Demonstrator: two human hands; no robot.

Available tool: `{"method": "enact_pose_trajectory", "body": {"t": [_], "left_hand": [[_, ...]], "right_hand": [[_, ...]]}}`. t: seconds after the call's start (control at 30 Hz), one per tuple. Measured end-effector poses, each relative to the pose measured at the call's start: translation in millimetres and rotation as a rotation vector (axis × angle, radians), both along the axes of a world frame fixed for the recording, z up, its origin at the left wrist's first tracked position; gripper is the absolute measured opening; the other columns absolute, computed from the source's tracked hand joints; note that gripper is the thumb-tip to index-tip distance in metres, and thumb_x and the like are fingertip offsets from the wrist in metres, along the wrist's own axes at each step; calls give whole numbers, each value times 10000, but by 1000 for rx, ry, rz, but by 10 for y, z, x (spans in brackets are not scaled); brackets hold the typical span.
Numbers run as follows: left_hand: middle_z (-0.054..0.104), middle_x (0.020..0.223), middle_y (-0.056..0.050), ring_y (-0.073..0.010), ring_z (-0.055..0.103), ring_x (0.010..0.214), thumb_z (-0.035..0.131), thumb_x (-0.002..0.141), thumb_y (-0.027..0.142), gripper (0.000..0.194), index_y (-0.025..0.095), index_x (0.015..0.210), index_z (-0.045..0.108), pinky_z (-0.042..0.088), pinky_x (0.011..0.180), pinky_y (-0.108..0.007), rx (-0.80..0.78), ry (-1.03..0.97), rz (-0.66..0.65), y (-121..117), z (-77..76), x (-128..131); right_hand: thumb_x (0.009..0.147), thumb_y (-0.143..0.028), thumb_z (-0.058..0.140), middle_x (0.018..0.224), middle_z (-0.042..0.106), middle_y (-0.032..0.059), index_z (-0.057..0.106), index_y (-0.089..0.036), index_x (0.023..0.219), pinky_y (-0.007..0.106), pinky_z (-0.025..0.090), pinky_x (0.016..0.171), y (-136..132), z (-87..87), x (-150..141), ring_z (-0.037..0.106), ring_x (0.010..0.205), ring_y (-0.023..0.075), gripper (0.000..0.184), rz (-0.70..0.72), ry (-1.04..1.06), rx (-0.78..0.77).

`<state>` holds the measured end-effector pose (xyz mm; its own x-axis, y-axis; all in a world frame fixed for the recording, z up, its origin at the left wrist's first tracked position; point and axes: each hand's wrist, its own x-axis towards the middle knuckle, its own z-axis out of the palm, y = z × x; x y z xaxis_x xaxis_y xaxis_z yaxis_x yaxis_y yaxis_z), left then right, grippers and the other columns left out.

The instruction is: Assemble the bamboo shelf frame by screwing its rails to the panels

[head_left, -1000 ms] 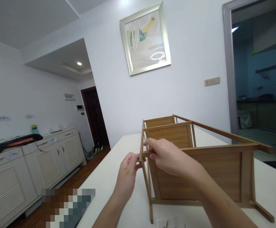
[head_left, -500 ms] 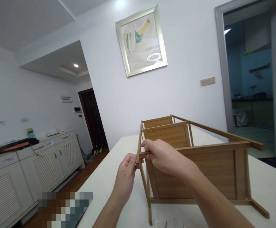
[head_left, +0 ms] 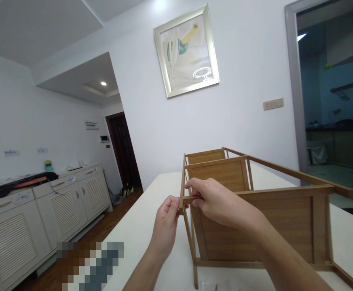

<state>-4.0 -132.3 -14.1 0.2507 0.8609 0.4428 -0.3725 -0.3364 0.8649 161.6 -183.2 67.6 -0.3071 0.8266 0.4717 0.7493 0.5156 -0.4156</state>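
Note:
A brown wooden shelf rack [head_left: 285,226] lies on its side on a white table [head_left: 161,194], its panels standing on edge one behind another. At its near left corner my left hand [head_left: 168,220] pinches the end of a thin leg post, thumb on the near side and fingertips showing just past it. My right hand [head_left: 215,198] reaches across the nearest panel and grips its top rail close to that same post. Its index finger is bent over the rail and its thumb is below. Whether a small part sits between the right fingertips is hidden.
A clear plastic bag or tray [head_left: 209,286] with thin small pieces lies at the table's front edge. Two leg ends stick out at the right, one low [head_left: 346,277] and one high [head_left: 343,190]. White cabinets [head_left: 64,214] line the left wall.
The view has turned slightly left, so everything sits a little farther right. Both hands stay at the same corner of the rack, with hardly any shift against it.

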Motion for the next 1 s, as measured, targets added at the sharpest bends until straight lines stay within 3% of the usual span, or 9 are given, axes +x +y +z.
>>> {"method": "enact_pose_trajectory", "body": {"t": [0.43,0.67,1.0], "left_hand": [[568,791,-10,-150,496,746,597,878,461,266,203,836,543,383,727,-262,29,-134,60,-17,-62,59],[571,760,5,-147,509,729,609,870,494,292,212,853,535,397,735,-268,51,-130,57,21,-91,62],[564,780,2,-140,482,732,566,898,510,303,209,864,548,386,707,-245,72,-23,133,5,-109,48]], "right_hand": [[821,-154,521,952,715,53,608,-202,1171,296,464,760,142,-48,2,653,863,197,364,-1,-6,-20],[830,-172,523,941,717,56,616,-200,1142,302,477,751,156,-59,3,657,847,197,327,-13,-11,-33],[853,-180,522,894,715,75,698,-197,923,268,413,703,25,18,-14,636,827,202,191,-68,-81,-52]]}}
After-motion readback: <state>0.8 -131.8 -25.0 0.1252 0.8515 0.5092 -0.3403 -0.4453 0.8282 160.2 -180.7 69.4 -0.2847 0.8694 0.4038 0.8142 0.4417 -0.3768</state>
